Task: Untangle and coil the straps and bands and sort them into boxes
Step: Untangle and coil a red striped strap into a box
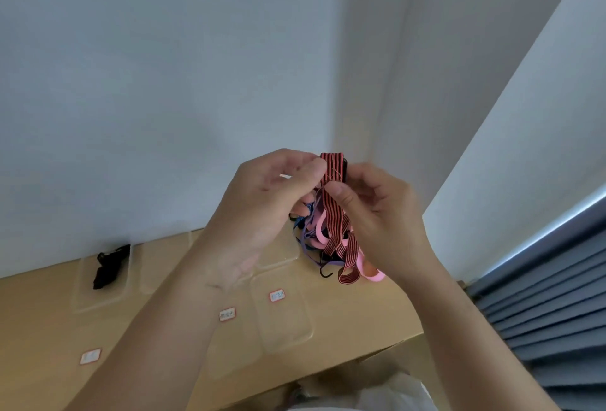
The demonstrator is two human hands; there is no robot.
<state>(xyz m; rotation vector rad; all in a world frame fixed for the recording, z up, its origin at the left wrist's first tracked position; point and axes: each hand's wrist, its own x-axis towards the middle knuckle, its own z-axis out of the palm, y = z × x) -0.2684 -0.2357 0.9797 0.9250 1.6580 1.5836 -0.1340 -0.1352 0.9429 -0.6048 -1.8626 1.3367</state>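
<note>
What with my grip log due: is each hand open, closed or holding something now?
Left hand: pinching the striped strap near its top.
Right hand: pinching the same striped strap.

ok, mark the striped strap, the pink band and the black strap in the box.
striped strap [332, 210]: head view, hanging middle stretch.
pink band [373, 276]: head view, lowest loop.
black strap [110, 266]: head view, middle of the bundle.

Two hands: left hand [259, 210], right hand [380, 214]; one striped strap [333, 210]. White labels [227, 314]: three, lower frame. Clear boxes [282, 315]: at least four.
</note>
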